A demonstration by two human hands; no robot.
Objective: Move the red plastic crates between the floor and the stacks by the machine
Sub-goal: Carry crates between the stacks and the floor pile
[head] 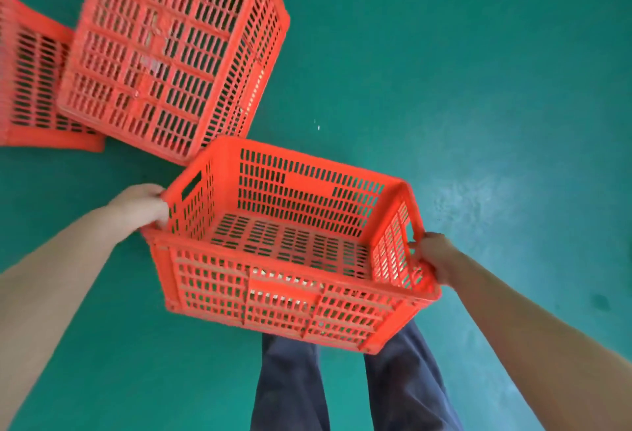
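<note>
We see a red plastic crate (290, 249) held up in front of the person, over the green floor (478, 88), open side up and tipped a little so that its left end sits higher in the frame. It is a bright orange-red, rectangular, with a thick rolled rim. All four walls and the base are pierced with rows of short slots, and a plain solid patch shows in the far wall. A cut-out handle slot shows in the left end wall. The near wall has raised ribs across it.

The left hand (142, 206) grips the rim at the left end, fingers curled over the edge. The right hand (432, 258) grips the rim at the right end in the same way. Below the crate we see two legs in dark blue trousers (290, 386).

A second crate (164, 54) lies beyond it on the floor, turned so that its slotted base faces us, its near corner just beside the held crate's far rim. A third crate (34, 88) lies at the left edge, partly behind the second.
</note>
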